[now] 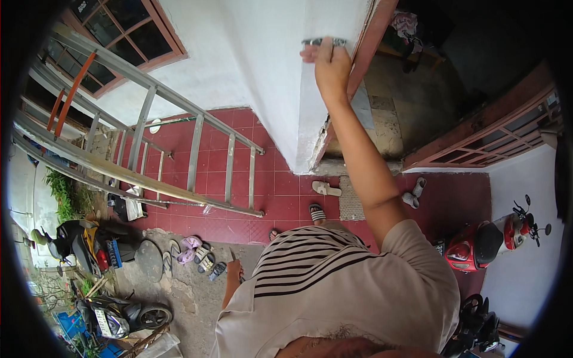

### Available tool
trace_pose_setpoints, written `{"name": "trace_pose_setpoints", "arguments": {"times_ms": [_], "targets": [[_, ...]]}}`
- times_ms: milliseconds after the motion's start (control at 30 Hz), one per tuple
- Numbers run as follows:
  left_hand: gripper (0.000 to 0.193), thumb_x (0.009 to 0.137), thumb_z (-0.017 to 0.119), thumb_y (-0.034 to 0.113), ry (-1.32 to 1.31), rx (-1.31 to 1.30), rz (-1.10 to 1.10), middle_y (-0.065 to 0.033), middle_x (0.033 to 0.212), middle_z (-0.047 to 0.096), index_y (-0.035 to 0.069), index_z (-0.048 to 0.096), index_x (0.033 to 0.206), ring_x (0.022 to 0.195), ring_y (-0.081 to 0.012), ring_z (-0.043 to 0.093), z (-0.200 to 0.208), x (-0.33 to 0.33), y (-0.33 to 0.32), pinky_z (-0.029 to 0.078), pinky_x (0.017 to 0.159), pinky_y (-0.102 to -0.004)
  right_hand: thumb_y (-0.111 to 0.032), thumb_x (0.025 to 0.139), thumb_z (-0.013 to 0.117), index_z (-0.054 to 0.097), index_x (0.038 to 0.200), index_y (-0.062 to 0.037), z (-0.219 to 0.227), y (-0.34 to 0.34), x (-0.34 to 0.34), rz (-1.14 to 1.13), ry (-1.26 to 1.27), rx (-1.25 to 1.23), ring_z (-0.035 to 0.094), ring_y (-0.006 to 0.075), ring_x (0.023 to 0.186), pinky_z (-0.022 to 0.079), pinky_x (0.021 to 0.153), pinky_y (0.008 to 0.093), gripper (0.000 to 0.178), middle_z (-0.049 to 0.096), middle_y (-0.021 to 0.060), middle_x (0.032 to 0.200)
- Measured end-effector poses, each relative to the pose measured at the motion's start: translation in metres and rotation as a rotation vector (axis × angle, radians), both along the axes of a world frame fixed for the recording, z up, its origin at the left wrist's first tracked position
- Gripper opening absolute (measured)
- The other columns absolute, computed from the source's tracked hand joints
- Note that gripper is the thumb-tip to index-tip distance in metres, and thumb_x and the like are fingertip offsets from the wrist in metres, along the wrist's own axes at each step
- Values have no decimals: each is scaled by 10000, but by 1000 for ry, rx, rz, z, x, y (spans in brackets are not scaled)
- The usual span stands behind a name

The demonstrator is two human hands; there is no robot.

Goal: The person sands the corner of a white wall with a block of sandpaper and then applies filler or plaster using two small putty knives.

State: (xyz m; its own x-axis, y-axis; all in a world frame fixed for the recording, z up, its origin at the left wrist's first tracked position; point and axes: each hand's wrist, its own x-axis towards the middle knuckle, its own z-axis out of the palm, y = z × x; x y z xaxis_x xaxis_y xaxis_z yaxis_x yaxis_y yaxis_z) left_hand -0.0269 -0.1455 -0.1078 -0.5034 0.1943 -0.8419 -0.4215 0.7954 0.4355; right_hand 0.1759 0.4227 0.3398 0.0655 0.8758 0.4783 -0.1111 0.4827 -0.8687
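Right hand (332,64) up at the far white wall (262,59), fingers closed on a flat scraper-like blade (311,42) against it, left of the door frame (370,43). Uneven pressure could skip it into the frame. Left hand (234,271), low and left, grips a thin tool (233,255); a sudden twist could jab the leg, I reckon

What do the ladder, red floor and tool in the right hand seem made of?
Ladder: probably aluminium, dull silvery-grey. Floor: likely ceramic tile, smooth red squares with joint lines. Tool in the right hand: perhaps metal, thin, greyish; blur leaves it open.
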Motion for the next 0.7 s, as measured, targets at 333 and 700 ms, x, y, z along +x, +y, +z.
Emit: {"name": "trace_pose_setpoints", "arguments": {"times_ms": [333,700], "targets": [[174,883,507,154,-22,-31,180,-48,565,426,66,501,733,414,-184,417,-50,-11,-45,329,365,-341,-260,1051,446,565,793,84,-179,-9,-21,-38,-72,-348,713,232,634,573,541,323,446,702,202,748],[148,867,527,171,33,-133,81,-51,555,432,59,514,771,404,-177,429,-17,-9,-52,339,342,-334,-272,1052,423,557,834,74,-160,-12,-28,-63,-55,-313,709,234,655,575,603,322,430,701,192,750]]}}
